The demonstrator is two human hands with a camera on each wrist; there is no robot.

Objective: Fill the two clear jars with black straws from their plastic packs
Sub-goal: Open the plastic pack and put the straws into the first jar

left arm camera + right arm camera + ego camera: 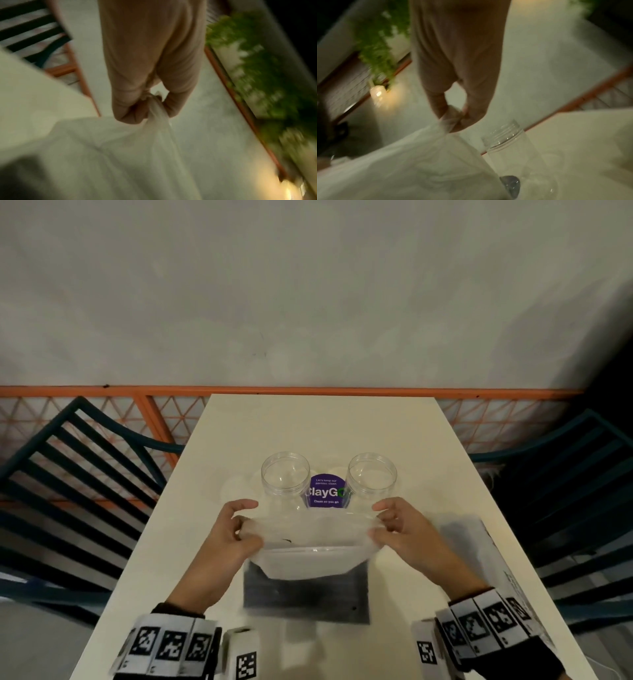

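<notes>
Two empty clear jars stand uncapped on the white table [308,426]: the left jar [285,478] and the right jar [371,478], the right one also in the right wrist view [508,136]. In front of them I hold a clear plastic pack [310,546] [154,135] [436,148] stretched between my hands. Black straws [305,594] fill its lower part near the table. My left hand [236,529] [137,108] pinches the pack's left top corner. My right hand [394,525] [462,115] pinches its right top corner.
A purple round sticker [325,491] lies on the table between the jars. Dark slatted chairs stand at the left [68,481] and right [575,474] of the table. An orange railing [102,392] runs behind, below a grey wall.
</notes>
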